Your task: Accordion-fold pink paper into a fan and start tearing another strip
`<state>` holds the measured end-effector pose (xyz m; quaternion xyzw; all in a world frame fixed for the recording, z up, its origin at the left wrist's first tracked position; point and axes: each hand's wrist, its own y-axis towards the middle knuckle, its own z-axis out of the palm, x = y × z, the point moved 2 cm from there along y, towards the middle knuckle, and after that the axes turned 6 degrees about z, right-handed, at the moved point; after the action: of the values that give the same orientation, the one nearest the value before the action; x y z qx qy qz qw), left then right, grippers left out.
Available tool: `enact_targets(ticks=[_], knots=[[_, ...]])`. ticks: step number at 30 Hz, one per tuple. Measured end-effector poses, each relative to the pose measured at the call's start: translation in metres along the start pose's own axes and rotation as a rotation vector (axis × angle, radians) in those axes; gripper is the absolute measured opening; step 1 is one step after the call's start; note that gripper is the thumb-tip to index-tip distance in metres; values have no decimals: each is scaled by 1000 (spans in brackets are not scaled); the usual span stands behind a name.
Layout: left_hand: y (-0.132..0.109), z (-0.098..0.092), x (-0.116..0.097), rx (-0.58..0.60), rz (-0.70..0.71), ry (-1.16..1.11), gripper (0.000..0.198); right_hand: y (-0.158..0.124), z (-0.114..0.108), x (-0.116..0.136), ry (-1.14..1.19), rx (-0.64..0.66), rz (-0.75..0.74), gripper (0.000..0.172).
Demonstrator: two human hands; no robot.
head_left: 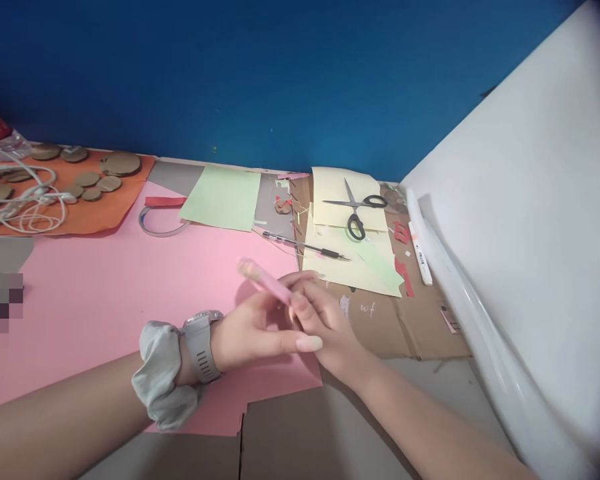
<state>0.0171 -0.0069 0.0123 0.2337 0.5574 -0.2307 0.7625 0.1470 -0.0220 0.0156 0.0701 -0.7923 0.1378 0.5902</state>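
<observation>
Both my hands meet over the right edge of a large pink paper sheet (105, 293). My left hand (253, 333), with a grey watch and a grey scrunchie on the wrist, is closed around a pink pen-like tool (263, 279) that points up and to the left. My right hand (325, 320) pinches the near end of the same tool with its fingertips. The tool is slightly blurred.
Black scissors (357, 210) lie on pale yellow paper (347, 260). A black pen (305, 247), a white marker (421, 257), red scraps, a green sheet (224, 198), and cardboard discs on orange paper (87, 180) lie farther back. White cable (20, 200) at left. A white panel (530, 233) rises at right.
</observation>
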Motion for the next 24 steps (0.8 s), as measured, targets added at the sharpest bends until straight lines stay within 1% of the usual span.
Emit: enact_targets(ticks=[2,4,5,7,10,13,16,19,24], knots=[[-2,1,0,-35,-36,24,21,-1,8,0,134,107,67,34],[-4,4,-1,-59,-82,0,23,-2,13,0,213,167,119,32],[-5,5,-2,-57,-91,-21,24,-3,14,0,226,171,133,32],[-4,8,-3,-58,-66,-39,22,-4,14,0,216,153,136,33],[-3,11,-1,-110,-20,-82,23,-5,13,1,235,111,148,36],[-4,16,6,-147,-85,-167,32,-5,14,2,268,90,173,35],[-6,20,11,-219,-130,-197,34,-5,15,4,275,111,189,34],[-9,23,11,-289,-124,-169,30,-4,14,4,278,147,172,34],[-11,28,5,-299,-69,-118,23,-4,12,2,274,196,115,36]])
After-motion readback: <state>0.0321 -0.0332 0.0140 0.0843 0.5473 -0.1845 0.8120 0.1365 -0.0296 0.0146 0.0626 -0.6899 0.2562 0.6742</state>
